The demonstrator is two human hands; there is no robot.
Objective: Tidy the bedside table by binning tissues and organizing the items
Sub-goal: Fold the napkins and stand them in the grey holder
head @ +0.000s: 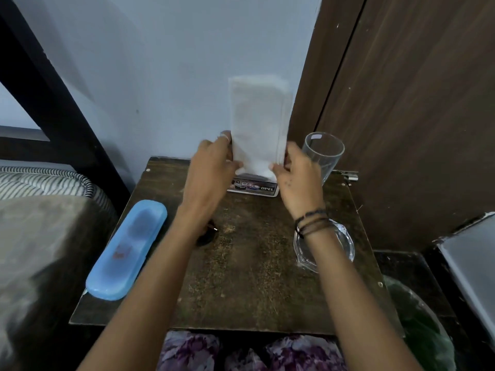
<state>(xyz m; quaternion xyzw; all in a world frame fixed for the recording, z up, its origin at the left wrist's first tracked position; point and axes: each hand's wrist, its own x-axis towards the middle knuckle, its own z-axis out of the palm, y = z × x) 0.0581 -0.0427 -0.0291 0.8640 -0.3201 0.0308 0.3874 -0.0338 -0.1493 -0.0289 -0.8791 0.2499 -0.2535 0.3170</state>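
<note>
Upright tissues between both gripping hands

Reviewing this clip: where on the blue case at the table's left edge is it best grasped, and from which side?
Grip the blue case across its narrow width near the middle, coming from above. It lies flat along the table edge, long and slim with rounded ends, so its long sides suit a thumb-and-fingers pinch. Both the left hand and right hand currently hold the tissue stack.

Bare forearms, dark thread bracelets around the right wrist, purple floral-print clothing over the knees.
</note>
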